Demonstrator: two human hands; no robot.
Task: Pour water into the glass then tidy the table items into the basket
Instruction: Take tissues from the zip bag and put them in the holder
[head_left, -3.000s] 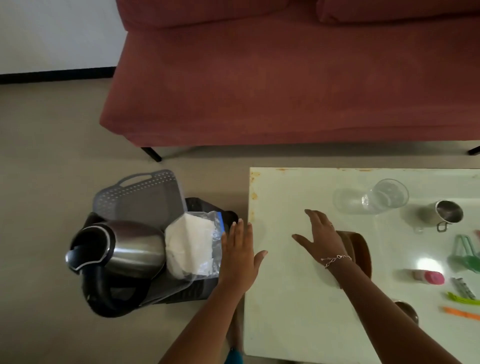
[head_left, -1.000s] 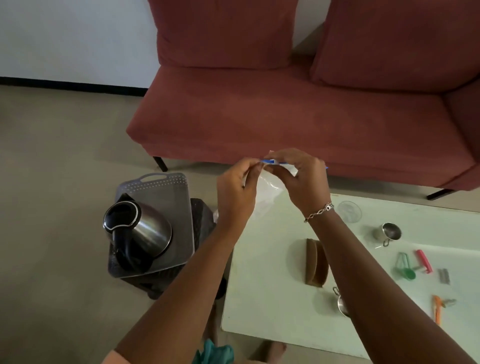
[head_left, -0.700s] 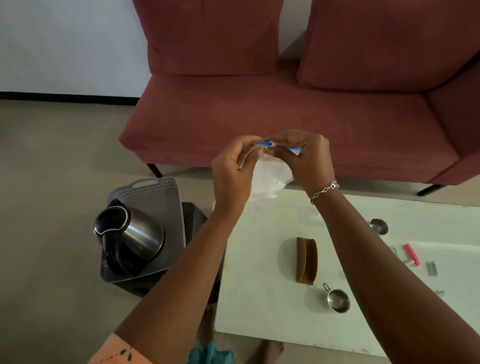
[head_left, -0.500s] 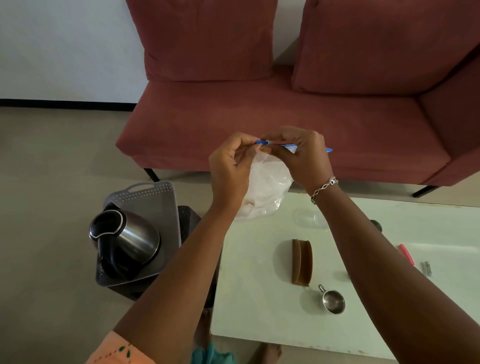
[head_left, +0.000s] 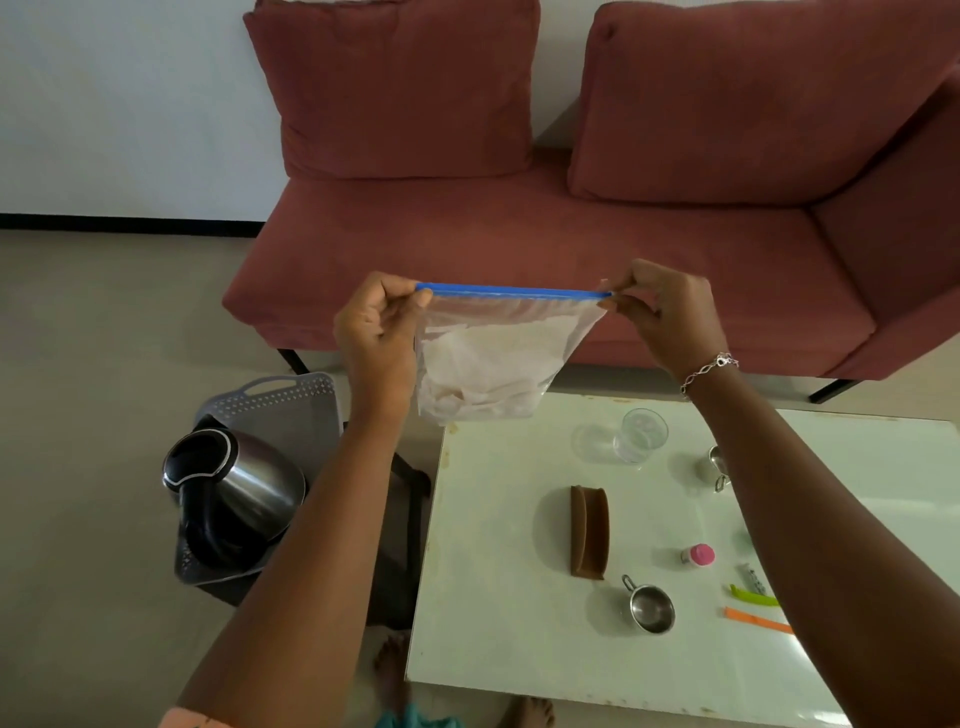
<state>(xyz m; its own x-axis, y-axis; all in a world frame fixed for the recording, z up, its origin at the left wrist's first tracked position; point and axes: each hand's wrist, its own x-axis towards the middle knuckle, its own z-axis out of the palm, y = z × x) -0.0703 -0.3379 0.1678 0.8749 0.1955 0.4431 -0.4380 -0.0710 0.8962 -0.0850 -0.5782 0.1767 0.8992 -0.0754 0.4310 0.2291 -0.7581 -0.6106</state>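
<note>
A clear plastic zip bag with a blue seal strip (head_left: 488, 353), holding white crumpled material, hangs above the white table (head_left: 498, 613). The left hand (head_left: 376, 338) and right hand (head_left: 667, 317) each pinch one top corner. One empty clear glass (head_left: 640, 435) stands on the table; a steel kettle (head_left: 234, 493) sits in the grey perforated basket (head_left: 280, 410) on the floor.

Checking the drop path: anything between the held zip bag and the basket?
Yes. The steel kettle with black handle sits in the grey perforated plastic basket, covering its near half. The clear blue-sealed zip bag of white tissue, pinched by left hand and right hand, hangs up-right of it.
</note>
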